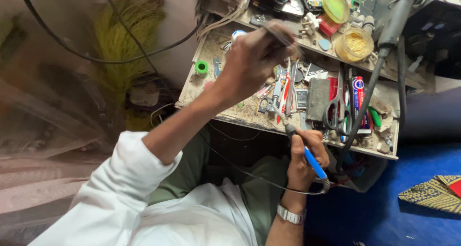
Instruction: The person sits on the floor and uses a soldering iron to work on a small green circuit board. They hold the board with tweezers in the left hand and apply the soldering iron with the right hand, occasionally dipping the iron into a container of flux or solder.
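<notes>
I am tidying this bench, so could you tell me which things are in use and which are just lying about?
In use:
left hand, raised, gripping a small blurred item
right hand, holding the blue-handled soldering iron

Lying about:
scissors
green tape roll
yellow-filled jar
red-and-blue tube

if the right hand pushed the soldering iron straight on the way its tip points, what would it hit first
Likely the clutter of small tools at the near edge of the workbench. The right hand holds the blue-handled soldering iron pointing up and left toward them. Depth is unclear.
</notes>
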The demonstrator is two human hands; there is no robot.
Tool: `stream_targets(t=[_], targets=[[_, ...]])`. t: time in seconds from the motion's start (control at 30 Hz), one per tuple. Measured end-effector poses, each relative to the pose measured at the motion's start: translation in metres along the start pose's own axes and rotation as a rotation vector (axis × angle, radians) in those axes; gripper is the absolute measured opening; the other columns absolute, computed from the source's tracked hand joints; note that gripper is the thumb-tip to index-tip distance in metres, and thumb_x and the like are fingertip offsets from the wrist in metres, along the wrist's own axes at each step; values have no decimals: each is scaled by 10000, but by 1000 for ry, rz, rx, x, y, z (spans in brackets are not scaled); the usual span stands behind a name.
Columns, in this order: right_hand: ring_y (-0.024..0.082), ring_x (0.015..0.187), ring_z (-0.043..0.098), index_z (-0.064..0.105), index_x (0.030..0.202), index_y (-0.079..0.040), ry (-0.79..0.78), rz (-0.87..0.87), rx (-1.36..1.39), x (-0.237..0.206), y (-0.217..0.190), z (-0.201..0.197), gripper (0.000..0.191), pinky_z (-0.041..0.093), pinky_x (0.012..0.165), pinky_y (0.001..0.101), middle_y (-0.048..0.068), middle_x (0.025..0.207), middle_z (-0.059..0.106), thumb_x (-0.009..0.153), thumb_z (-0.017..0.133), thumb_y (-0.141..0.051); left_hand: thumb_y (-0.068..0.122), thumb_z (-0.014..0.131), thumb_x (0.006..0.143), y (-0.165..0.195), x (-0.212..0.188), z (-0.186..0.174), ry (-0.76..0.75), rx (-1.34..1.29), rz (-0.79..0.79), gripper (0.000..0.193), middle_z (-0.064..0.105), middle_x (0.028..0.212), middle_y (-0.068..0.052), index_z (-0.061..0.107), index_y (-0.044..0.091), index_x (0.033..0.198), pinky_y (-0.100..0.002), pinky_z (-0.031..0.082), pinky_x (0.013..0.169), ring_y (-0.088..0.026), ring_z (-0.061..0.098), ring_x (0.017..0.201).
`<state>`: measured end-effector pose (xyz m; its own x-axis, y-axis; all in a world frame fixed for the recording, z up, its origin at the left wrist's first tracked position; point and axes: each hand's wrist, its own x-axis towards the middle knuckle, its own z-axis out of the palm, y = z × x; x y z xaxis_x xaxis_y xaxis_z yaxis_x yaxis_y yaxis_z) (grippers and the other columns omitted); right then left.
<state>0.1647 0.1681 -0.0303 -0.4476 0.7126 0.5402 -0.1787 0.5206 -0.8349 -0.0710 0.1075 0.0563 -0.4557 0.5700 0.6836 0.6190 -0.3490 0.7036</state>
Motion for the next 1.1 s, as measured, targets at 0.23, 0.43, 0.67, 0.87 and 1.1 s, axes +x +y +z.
stream_targets(t=[0.23,0.43,0.67,0.87,1.1], targets=[[186,939,609,719,1029,15,-49,-102,-32,-3,13,-2,139,486,889,311,62,930,690,938,764,-80,115,755,923,-43,97,80,-60,-114,49,127,786,908,-68,694,46,1011,-304,638,743,-163,795,822],[196,904,638,730,1017,17,-62,-143,-78,-4,15,-1,128,480,976,357,65,896,697,922,761,-62,104,804,855,-83,117,113,-94,-63,23,156,777,859,-45,688,53,946,-289,636,744,-138,787,820],[198,851,635,721,1006,4,-84,-176,-78,-1,6,3,116,511,844,328,67,871,708,926,753,-73,69,839,796,-114,116,131,-96,-60,49,189,767,832,-38,681,43,897,-294,632,728,-139,779,797],[204,853,639,720,1006,3,-96,-180,-89,0,2,5,122,508,848,336,67,861,708,922,755,-78,109,860,775,-117,120,133,-110,38,27,203,762,823,-32,705,65,898,-315,608,703,-149,767,783],[195,824,652,721,999,-1,-91,-189,-101,-1,6,6,124,508,841,329,64,859,715,916,763,-83,122,868,760,-119,122,136,-174,75,29,204,753,806,-47,716,64,884,-328,589,688,-168,756,762]])
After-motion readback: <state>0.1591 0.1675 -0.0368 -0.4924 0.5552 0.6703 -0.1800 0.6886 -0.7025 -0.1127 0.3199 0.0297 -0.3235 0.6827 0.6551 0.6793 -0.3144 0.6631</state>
